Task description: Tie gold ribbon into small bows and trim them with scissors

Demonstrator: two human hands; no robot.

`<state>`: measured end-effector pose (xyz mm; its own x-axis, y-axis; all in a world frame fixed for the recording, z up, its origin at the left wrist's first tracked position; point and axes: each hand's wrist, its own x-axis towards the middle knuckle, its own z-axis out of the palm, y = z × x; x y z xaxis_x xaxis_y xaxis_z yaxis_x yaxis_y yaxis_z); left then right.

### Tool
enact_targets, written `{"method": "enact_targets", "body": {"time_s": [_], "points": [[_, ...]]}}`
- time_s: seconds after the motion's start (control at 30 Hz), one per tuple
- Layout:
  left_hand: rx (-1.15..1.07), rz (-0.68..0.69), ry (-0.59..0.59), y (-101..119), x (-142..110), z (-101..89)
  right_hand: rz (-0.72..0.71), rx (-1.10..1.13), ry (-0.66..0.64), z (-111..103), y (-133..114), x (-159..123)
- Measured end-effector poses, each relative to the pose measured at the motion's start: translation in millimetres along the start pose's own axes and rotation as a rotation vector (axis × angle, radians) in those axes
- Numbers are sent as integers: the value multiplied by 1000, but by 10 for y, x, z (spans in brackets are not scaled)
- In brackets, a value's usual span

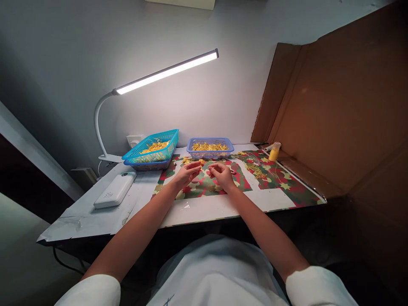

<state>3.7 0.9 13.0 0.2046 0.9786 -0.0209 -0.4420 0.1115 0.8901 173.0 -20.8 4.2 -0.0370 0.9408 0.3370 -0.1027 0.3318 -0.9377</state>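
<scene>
My left hand (187,174) is closed in a pinch on a small yellow piece (202,162), too small to name more exactly. Facing it a short gap away, my right hand (223,176) has thumb and forefinger pressed together; whatever lies between them is too small to make out. Both hands are above a camouflage-patterned sheet (204,190) on the white table. Just behind the left fingers lie a few more yellow pieces (186,160). Beyond the hands, a purple-blue basket (210,156) holds many thin golden-yellow pieces.
At the back left, a teal basket (176,137) of yellow pieces rests tilted on a dark blue basket (149,165). A white power bank (115,191) lies left, under a lit lamp (168,71). To the right are small gold-green bits (256,171), a yellow bottle (274,153) and cardboard (338,110).
</scene>
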Motion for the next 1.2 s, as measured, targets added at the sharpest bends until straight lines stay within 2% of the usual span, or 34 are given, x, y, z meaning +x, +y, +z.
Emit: {"method": "enact_targets", "body": {"time_s": [0.17,0.4,1.2], "points": [[10,14,-102,-2,-13,-35,-131,-148,-59,17,0,-58],[-23,-16,-198,18,-79,-5,-240,-286,-58,-5,-37,-95],[-68,-57,-286,37,-141,21,-368,-322,-58,-31,-23,-102]]}}
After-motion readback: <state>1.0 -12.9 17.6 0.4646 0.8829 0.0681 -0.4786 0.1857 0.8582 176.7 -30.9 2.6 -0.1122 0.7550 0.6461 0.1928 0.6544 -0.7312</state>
